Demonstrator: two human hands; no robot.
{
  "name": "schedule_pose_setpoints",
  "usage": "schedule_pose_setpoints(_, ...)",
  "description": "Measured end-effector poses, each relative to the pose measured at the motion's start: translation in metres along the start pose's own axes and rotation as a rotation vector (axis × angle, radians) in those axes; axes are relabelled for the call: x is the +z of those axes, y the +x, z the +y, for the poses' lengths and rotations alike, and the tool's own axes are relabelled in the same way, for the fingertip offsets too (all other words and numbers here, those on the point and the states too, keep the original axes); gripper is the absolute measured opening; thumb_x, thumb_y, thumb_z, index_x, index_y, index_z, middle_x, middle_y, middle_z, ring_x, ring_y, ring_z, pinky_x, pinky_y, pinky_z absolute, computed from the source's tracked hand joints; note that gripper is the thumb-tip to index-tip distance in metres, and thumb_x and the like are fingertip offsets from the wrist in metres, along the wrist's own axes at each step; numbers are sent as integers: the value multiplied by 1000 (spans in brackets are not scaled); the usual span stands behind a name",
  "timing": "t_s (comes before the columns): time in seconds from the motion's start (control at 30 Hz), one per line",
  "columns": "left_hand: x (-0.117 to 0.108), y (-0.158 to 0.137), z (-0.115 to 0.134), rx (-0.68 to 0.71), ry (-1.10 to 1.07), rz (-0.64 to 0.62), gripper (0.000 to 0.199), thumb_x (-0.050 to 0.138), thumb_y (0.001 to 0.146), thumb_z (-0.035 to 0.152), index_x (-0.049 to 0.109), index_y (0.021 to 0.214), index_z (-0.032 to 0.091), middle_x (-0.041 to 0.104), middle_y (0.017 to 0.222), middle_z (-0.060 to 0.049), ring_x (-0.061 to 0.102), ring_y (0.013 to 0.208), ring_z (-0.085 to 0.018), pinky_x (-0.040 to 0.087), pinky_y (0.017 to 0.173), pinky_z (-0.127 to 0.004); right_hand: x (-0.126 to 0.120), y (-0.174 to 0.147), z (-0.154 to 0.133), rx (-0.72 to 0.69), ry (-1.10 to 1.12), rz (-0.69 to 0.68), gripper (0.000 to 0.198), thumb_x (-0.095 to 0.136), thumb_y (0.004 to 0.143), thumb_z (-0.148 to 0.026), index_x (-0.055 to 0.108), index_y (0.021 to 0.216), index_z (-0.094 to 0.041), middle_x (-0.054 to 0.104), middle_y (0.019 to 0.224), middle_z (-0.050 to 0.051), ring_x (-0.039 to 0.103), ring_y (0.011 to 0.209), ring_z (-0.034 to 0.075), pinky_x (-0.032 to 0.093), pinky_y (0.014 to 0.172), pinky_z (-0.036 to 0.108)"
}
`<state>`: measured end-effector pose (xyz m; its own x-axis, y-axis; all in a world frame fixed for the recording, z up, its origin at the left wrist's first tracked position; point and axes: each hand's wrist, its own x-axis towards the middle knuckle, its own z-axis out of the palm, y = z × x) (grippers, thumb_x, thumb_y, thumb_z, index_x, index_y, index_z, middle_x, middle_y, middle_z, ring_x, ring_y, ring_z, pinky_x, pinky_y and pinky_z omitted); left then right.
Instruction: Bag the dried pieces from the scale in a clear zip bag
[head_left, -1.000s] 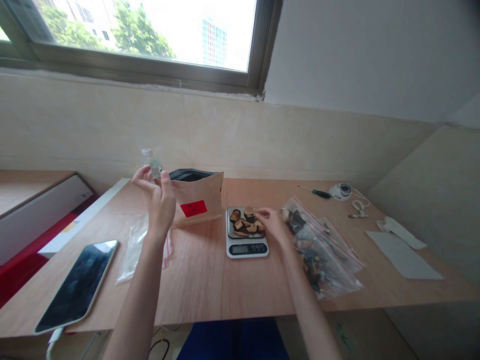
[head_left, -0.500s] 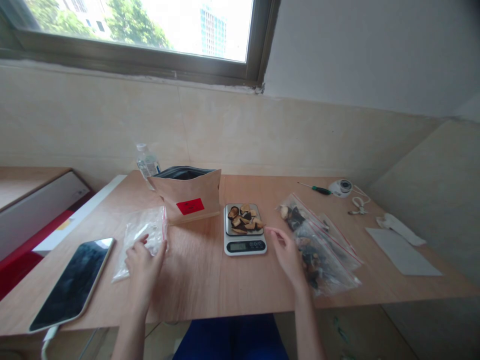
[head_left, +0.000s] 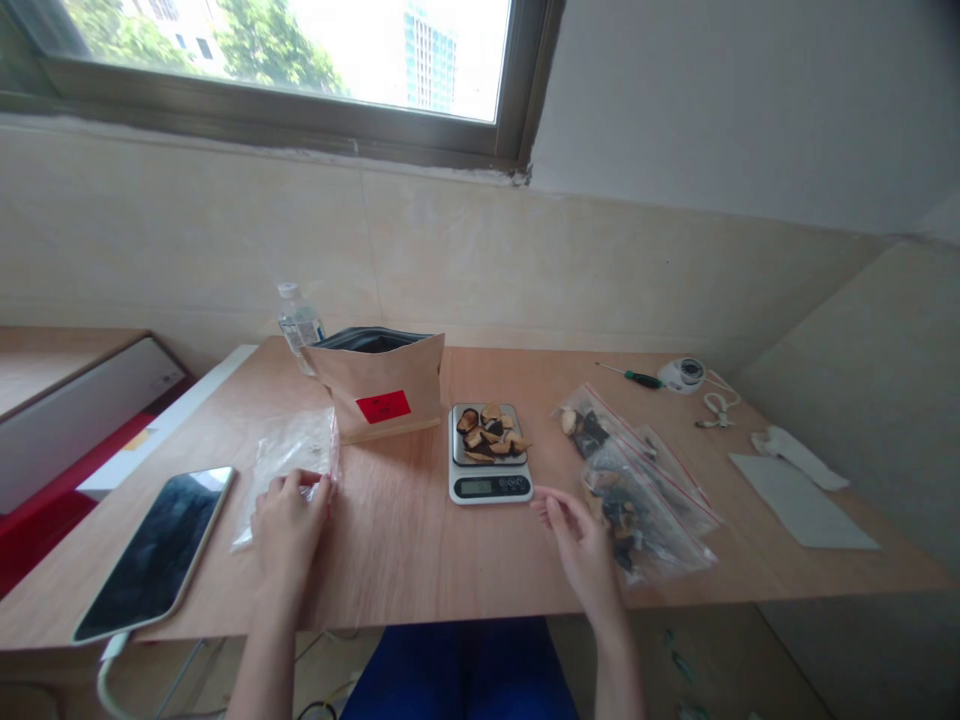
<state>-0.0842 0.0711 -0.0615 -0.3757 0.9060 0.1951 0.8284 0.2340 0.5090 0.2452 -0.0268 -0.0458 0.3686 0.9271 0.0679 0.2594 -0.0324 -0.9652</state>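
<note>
Head view: left hand [head_left: 287, 528] on empty bag [head_left: 289, 462]; right hand [head_left: 583, 541] apart.

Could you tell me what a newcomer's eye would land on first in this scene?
Probably the small white scale at the middle of the wooden table, its pan heaped with dark dried slices. Just behind stands an open brown paper bag with a red label. The left hand rests on an empty clear zip bag; the right hand lies beside filled zip bags.

Home packing desk [head_left: 420, 540]; kitchen scale [head_left: 490, 468]
</note>
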Motion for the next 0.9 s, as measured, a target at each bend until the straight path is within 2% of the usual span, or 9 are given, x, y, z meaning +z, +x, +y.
schedule_pose_setpoints(0.13, 1, -1, 3, -13, -19, -19, 32, 41, 78, 46, 57, 77, 18, 62, 81, -11, 58, 79, -30, 43, 71, -40, 7, -3, -8, -9, 6, -48, 41, 49, 87, -53, 66, 102, -19, 71, 92, 9, 65, 86, 23, 49, 80, 34)
schedule_pose_setpoints(0.27, -3, -32, 20, -38, -203, 142, 28, 43, 80, 46, 52, 81, 20, 59, 80, -6, 58, 77, -25, 45, 69, -37, 24, -10, -26, -23, 13, -192, 37, 46, 91, -49, 67, 101, -20, 70, 93, 7, 64, 88, 21, 47, 83, 32)
schedule_pose_setpoints(0.37, -4, -72, 44, 68, -339, 193, 24, 45, 83, 43, 51, 82, 21, 57, 79, -4, 57, 74, -23, 45, 69, -36, 46, -19, -44, -31, 55, -313, 34, 45, 93, -46, 65, 105, -22, 69, 101, 6, 63, 94, 20, 46, 86, 31)
schedule_pose_setpoints(0.43, -1, -97, 62, 240, -417, 164, 19, 48, 85, 40, 50, 79, 21, 56, 77, -2, 58, 75, -21, 47, 72, -35, 62, -25, -52, -24, 124, -365, 34, 46, 93, -45, 62, 112, -22, 67, 108, 6, 62, 99, 19, 46, 88, 30)
schedule_pose_setpoints(0.47, 0, -107, 70, 319, -457, 115, 17, 48, 87, 36, 52, 83, 21, 57, 83, -3, 59, 80, -20, 48, 75, -35, 69, -28, -54, -19, 166, -380, 34, 47, 92, -45, 61, 114, -22, 67, 109, 6, 62, 101, 19, 47, 88, 30)
schedule_pose_setpoints(0.53, 3, -120, 81, 437, -518, 67, 12, 50, 88, 32, 55, 85, 21, 58, 95, -6, 60, 90, -20, 50, 79, -33, 81, -31, -56, -2, 252, -372, 34, 49, 91, -44, 61, 113, -21, 67, 107, 6, 63, 101, 19, 48, 86, 29)
schedule_pose_setpoints(0.63, 4, -125, 87, 519, -574, 14, 10, 51, 88, 27, 58, 93, 21, 57, 107, -8, 60, 97, -20, 52, 81, -33, 89, -31, -54, 43, 340, -290, 30, 55, 88, -44, 64, 103, -19, 70, 98, 6, 65, 91, 18, 51, 80, 28)
schedule_pose_setpoints(0.77, 3, -122, 83, 553, -656, -90, 13, 49, 90, 23, 59, 99, 22, 58, 108, -8, 60, 100, -20, 54, 77, -31, 87, -27, -51, 74, 398, -229, 25, 62, 82, -41, 66, 91, -18, 71, 87, 4, 66, 82, 18, 52, 74, 27)
schedule_pose_setpoints(0.9, 5, -121, 79, 518, -756, -72, 24, 53, 88, 22, 55, 112, 23, 62, 105, -7, 62, 96, -18, 52, 82, -31, 82, -26, -52, 78, 412, -228, 23, 64, 80, -40, 68, 84, -18, 71, 81, 4, 67, 78, 18, 53, 73, 28)
